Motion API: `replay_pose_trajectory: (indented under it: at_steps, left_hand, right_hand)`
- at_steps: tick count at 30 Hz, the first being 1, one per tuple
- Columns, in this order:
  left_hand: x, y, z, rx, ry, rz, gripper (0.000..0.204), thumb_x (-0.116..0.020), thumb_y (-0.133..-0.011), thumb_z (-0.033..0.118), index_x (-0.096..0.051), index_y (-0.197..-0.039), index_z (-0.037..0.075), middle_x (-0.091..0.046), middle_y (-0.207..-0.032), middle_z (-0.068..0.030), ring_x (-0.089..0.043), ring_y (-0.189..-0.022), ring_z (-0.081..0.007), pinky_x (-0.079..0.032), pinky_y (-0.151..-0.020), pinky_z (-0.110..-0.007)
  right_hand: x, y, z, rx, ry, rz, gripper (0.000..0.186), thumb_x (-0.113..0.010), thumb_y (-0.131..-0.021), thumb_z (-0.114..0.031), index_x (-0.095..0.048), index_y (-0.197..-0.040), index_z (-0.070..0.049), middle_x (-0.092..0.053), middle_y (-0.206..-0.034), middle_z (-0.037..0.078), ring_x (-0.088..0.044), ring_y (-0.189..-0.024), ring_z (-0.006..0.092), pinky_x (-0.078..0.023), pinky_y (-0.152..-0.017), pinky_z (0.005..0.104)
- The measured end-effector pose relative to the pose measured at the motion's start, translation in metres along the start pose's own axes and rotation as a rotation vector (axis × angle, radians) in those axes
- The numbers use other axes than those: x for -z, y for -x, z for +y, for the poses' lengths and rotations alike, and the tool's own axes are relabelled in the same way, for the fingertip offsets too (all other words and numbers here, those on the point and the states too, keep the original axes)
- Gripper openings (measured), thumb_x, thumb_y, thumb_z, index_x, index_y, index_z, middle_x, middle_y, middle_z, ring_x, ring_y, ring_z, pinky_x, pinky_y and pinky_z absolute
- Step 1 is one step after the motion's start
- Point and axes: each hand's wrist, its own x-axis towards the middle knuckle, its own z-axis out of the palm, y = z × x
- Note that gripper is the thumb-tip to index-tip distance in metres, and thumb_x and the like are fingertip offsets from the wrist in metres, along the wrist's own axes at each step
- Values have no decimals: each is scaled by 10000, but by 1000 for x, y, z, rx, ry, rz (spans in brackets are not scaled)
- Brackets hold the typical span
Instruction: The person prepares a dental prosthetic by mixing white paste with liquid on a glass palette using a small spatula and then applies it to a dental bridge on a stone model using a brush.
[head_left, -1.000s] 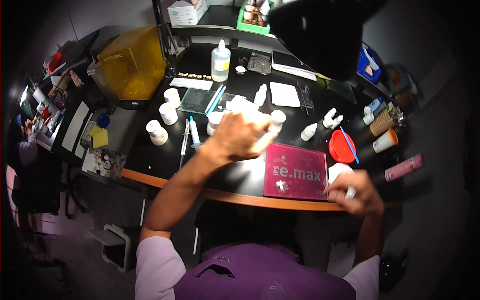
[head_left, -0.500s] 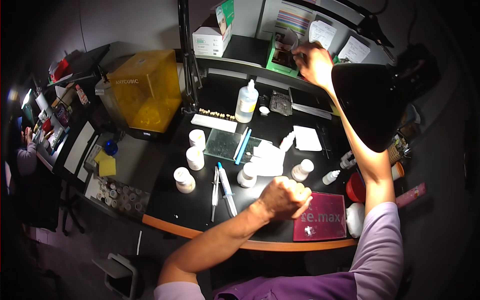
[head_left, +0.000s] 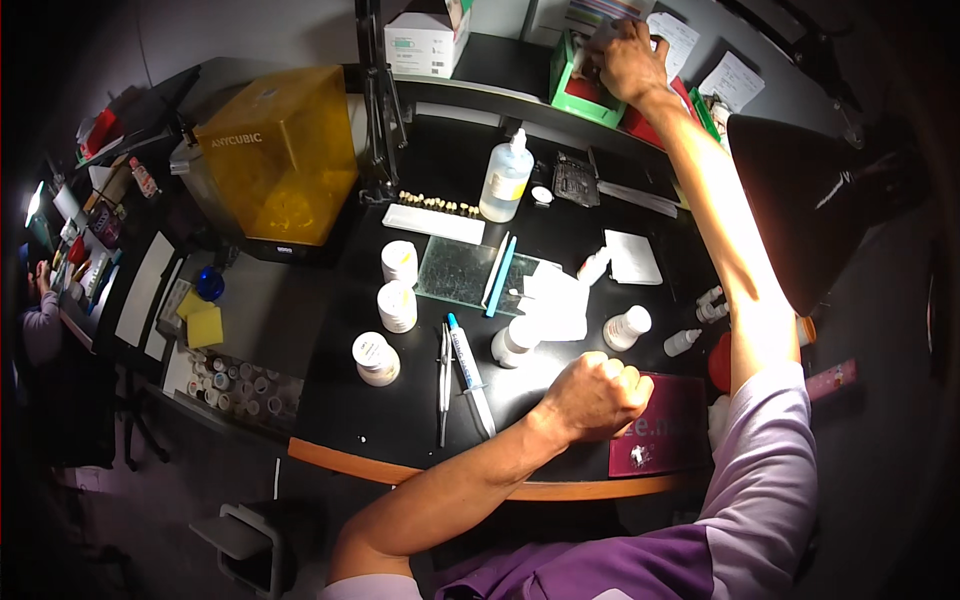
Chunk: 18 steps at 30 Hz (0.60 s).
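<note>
The left hand (head_left: 595, 398) is being held clenched. Below the right hand (head_left: 632, 64), its grip unclear, a green bin (head_left: 588, 107) is being reached into.

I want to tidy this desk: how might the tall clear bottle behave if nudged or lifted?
The tall clear bottle is narrow for its height, so a push near the top could tip it. Liquid shows inside, so it may slosh and feel bottom-heavy. Its rounded body suggests it would probably roll once on its side.
</note>
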Motion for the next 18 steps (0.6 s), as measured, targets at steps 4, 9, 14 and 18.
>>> replay_pose_trajectory:
  at_steps: [4, 9, 14, 18]
  left_hand:
    - [-4, -6, 3, -18, 17, 21, 220, -700, -816, 171, -532, -679, 134, -548, -583, -29, -613, -507, -207, -476, -490, -351]
    - [-2, -4, 0, 1, 11, -3, 223, -709, -821, 176, -541, -682, 131, -569, -592, -33, -637, -523, -211, -490, -497, -354]
    - [2, 2, -4, 16, -11, -27, 224, -723, -826, 184, -556, -688, 126, -588, -597, -36, -658, -536, -216, -505, -503, -356]
    - [-1, -4, 0, -4, 19, 9, 227, -731, -825, 179, -561, -684, 125, -584, -590, -35, -652, -526, -215, -504, -496, -352]
  right_hand:
    - [-24, -27, 39, 85, -37, -40, 456, -825, -836, -510, -839, -1124, -156, -738, -1334, 122, -574, -1394, 265, -241, -1293, 482]
    - [-2, -23, 57, 124, -262, 70, 267, -783, -872, -350, -843, -986, -115, -791, -1006, 165, -756, -961, 340, -598, -902, 419]
    - [27, -3, 42, -26, -749, 36, 219, -784, -880, -275, -837, -961, -79, -788, -978, 167, -752, -887, 368, -615, -817, 406]
    - [14, 8, 68, 36, -671, 228, 225, -799, -875, -269, -837, -934, -55, -792, -988, 211, -775, -889, 331, -618, -799, 398]
